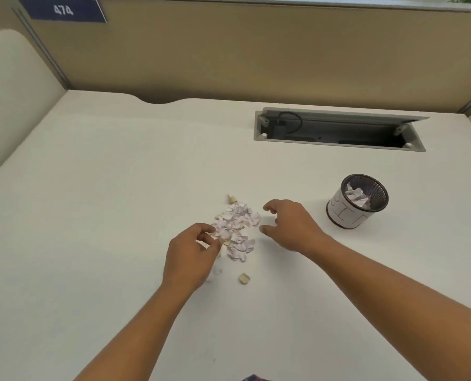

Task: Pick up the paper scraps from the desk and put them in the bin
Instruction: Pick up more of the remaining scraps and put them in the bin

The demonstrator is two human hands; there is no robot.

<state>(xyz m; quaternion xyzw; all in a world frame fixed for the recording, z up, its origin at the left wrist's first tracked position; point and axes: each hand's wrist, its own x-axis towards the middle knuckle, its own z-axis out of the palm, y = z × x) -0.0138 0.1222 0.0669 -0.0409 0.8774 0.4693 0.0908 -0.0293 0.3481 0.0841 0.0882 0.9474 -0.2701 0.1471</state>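
Paper scraps (235, 229): heaped mid-worktop (91, 215); one stray piece (244, 278) nearer the front edge.
Left hand (190, 254): grip pinching scraps at the heap's left side.
Right hand (289, 226): grip spread, empty, just right of the heap.
Bin (349, 213): upright toward the right edge, paper inside.
Cable hatch (338, 130): open, near the back edge.

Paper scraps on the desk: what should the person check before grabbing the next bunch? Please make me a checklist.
1. The bin upright, mouth open: ok.
2. Room left inside it: ok, partly filled.
3. The right hand open and empty beside the paper scraps: ok.
4. The left hand truly pinching scraps: cannot tell.
5. Everything in one pile: not ok, a stray scrap lies nearer the person.
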